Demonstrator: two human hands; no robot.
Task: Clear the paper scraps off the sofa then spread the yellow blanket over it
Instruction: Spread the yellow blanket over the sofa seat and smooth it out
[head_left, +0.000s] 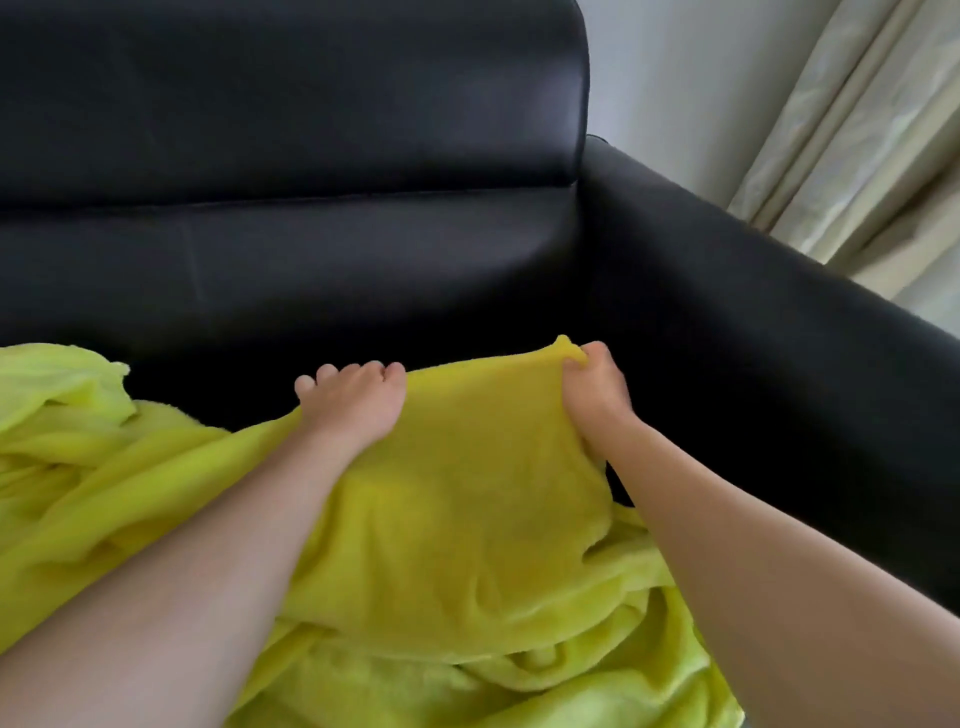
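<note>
Head view, left to right.

Far left: bunched folds of yellow blanket (441, 519) heaped on seat of black sofa (311, 130); loose edge lifted off seat at upper left.

Centre left: left hand (353, 400) on upper edge of blanket, palm down, fingers curled over the hem, grip closed on the fabric. Bare forearm running in from lower left.

Centre: blanket stretched between the two hands, upper edge raised just above the seat, rest sagging in wrinkles toward the near edge. Dark seat strip and backrest uncovered beyond the hem.

Centre right: right hand (595, 389) pinching a corner of blanket, fingers and thumb tight, small tuft poking out above the grip. Near sofa armrest, not touching.

Far right: pale curtain (857, 156) hanging behind armrest, white wall (675, 78) beside it.

No brands, labels or writing legible anywhere.
</note>
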